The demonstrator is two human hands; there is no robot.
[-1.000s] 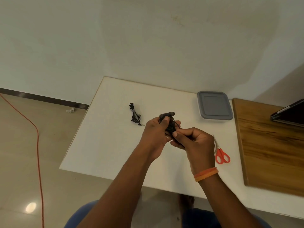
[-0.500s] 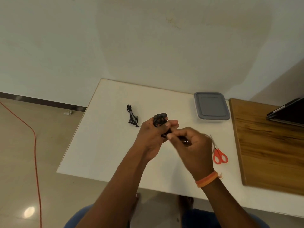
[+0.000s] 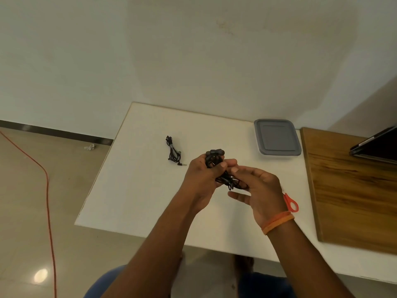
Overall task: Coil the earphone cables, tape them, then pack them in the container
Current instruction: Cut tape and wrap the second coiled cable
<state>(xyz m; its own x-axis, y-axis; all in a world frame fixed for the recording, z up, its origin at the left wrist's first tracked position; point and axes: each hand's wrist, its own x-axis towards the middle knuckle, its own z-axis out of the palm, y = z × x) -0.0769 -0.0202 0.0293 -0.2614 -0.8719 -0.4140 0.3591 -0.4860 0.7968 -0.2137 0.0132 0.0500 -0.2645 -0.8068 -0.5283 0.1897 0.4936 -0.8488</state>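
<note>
Above the middle of the white table [image 3: 137,190], my left hand [image 3: 202,181] grips a bundle of black earphone cable [image 3: 214,160], with the earbuds sticking out above its fingers. My right hand [image 3: 257,190] touches the loose lower loops of that cable [image 3: 229,181] with its fingertips; the fingers are spread and fairly straight. A second black earphone, coiled and taped [image 3: 173,151], lies on the table to the left of my hands. The clear container with a grey lid [image 3: 277,137] sits closed at the back right.
Orange-handled scissors [image 3: 291,204] lie on the table, partly hidden behind my right wrist. A wooden board [image 3: 354,190] covers the right side, with a dark tablet-like device [image 3: 376,147] on it. An orange cord [image 3: 48,190] runs along the floor at left.
My right hand has loosened from a curled pinch on the cable into spread fingers beside the loops. My left hand keeps its grip on the bundle.
</note>
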